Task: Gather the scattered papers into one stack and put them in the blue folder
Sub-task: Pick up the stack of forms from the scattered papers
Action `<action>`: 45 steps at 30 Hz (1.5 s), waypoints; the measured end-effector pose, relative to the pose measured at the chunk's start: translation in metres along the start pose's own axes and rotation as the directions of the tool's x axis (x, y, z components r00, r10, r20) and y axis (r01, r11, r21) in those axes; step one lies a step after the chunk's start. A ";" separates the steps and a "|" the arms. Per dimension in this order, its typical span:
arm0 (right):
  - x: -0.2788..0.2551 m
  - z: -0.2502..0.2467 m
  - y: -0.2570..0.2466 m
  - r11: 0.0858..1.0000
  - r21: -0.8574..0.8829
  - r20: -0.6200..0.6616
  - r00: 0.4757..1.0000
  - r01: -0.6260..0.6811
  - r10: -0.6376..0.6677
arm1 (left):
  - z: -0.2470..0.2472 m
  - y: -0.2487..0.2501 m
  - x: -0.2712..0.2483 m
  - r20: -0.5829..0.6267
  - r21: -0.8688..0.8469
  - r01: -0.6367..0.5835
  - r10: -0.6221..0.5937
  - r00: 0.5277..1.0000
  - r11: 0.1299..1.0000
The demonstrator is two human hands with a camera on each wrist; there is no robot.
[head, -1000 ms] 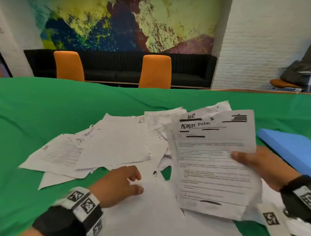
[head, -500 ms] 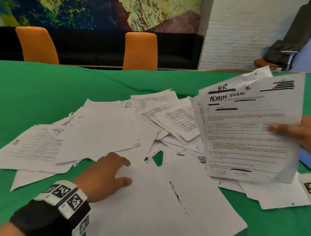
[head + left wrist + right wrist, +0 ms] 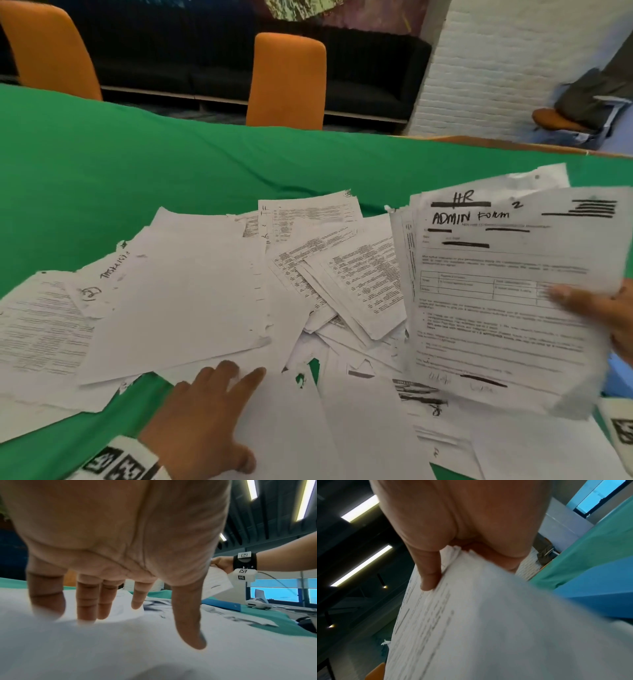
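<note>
Many loose papers (image 3: pixel 205 301) still scattered across green table (image 3: pixel 137 164); gathering step under way. Blue folder (image 3: pixel 221 605) lies at table's right edge, behind held sheaf (image 3: pixel 507 291). Right hand (image 3: pixel 606 315) pinches sheaf, thumb on top. Left hand (image 3: pixel 202 421) spread flat, pressing a near sheet. Next, probably: slide that sheet up and add it to the sheaf.

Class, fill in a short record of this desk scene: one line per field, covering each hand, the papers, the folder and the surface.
left hand: fingers straight, pressing a blank sheet on the table
right hand: grips a sheaf topped by the HR admin form, raised off the table
loose papers: overlapping, not yet stacked
blue folder: lying on the table, right of the papers
surface: green tablecloth
</note>
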State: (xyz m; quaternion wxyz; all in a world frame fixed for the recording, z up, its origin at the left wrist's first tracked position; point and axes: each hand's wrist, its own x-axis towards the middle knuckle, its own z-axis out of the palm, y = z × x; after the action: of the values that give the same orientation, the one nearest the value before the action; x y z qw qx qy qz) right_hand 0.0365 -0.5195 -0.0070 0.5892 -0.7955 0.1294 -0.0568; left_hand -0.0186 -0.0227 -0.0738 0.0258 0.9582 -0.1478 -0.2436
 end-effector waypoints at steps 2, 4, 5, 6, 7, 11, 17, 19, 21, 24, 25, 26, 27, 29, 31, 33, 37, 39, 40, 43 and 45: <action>-0.015 0.001 -0.036 0.986 -0.167 0.038 0.999 0.014 -0.007 | -0.022 0.006 0.014 -0.030 -0.018 -0.003 0.003 1.000 1.000; 0.000 0.007 -0.061 0.985 -0.166 0.077 0.997 0.037 -0.025 | -0.047 0.018 0.042 -0.095 -0.163 -0.050 0.035 0.995 0.985; 0.011 0.013 -0.063 0.983 -0.174 0.109 0.993 0.054 -0.035 | -0.058 0.027 0.061 -0.129 -0.260 -0.096 0.064 0.990 0.961; 0.018 0.019 -0.067 0.981 -0.189 0.121 0.992 0.040 -0.018 | -0.066 0.040 0.082 -0.160 -0.299 -0.135 0.090 0.983 0.945; 0.025 0.020 -0.066 0.976 -0.213 0.141 0.990 0.052 -0.022 | -0.071 0.056 0.106 -0.184 -0.258 -0.182 0.137 0.973 0.949; 0.035 0.027 -0.063 0.981 -0.180 0.126 0.991 0.067 -0.045 | -0.064 0.107 0.180 -0.155 0.122 -0.288 0.304 0.940 0.950; 0.005 0.018 -0.037 0.989 -0.109 0.152 0.985 0.103 -0.086 | -0.067 0.123 0.208 -0.211 0.163 -0.266 0.297 0.931 0.950; -0.006 0.013 -0.031 0.992 -0.080 0.130 0.987 0.102 -0.091 | -0.079 0.121 0.194 -0.207 0.098 -0.268 0.284 0.936 0.958; -0.016 0.006 -0.026 0.994 -0.038 0.114 0.989 0.103 -0.098 | -0.092 0.112 0.168 -0.190 0.054 -0.251 0.257 0.948 0.966; -0.031 -0.001 -0.021 0.995 0.030 0.076 0.992 0.100 -0.102 | -0.107 0.093 0.110 -0.210 0.164 -0.271 0.302 0.930 0.949; -0.035 -0.003 -0.019 0.995 0.049 0.065 0.993 0.091 -0.094 | -0.108 0.087 0.088 -0.210 0.231 -0.279 0.327 0.921 0.932; -0.040 -0.005 -0.017 0.994 0.071 0.058 0.994 0.083 -0.088 | -0.101 0.079 0.068 -0.218 0.295 -0.285 0.354 0.909 0.912; -0.045 -0.006 -0.015 0.993 0.089 0.045 0.995 0.081 -0.085 | -0.090 0.071 0.048 -0.231 0.361 -0.294 0.390 0.891 0.885; -0.055 -0.007 -0.011 0.986 0.146 0.024 0.996 0.085 -0.090 | -0.057 0.054 0.012 -0.263 0.566 -0.264 0.474 0.840 0.781; -0.067 -0.005 -0.007 0.969 0.228 0.002 0.996 0.090 -0.093 | -0.020 0.047 -0.024 -0.244 0.609 -0.208 0.430 0.869 0.765; -0.078 0.001 -0.001 0.955 0.282 -0.014 0.996 0.086 -0.086 | 0.017 0.051 -0.039 -0.170 0.496 -0.255 0.381 0.909 0.830; -0.095 0.019 0.014 0.937 0.345 -0.031 0.998 0.057 -0.050 | 0.045 0.059 -0.064 -0.023 0.161 -0.223 0.229 0.973 0.962; -0.104 0.029 0.023 0.944 0.329 -0.018 1.000 0.011 -0.005 | 0.027 0.056 -0.076 0.035 0.000 -0.250 0.250 0.968 0.968; -0.109 0.035 0.027 0.948 0.318 -0.008 1.000 -0.018 0.021 | 0.015 0.053 -0.075 0.007 -0.046 -0.238 0.239 0.971 0.970; -0.123 0.062 0.048 0.953 0.284 0.066 0.994 -0.108 0.093 | -0.013 0.042 -0.034 -0.216 -0.087 -0.168 0.146 0.966 0.982; -0.131 0.082 0.065 0.952 0.246 0.126 0.980 -0.182 0.155 | -0.018 0.037 0.011 -0.281 -0.121 -0.053 0.017 0.960 0.991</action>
State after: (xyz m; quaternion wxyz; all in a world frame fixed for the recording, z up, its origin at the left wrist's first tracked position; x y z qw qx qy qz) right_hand -0.0787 -0.4260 -0.0850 0.6957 -0.7006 0.1573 0.0193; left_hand -0.0105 -0.0618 -0.0589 0.1120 0.9766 -0.1437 -0.1145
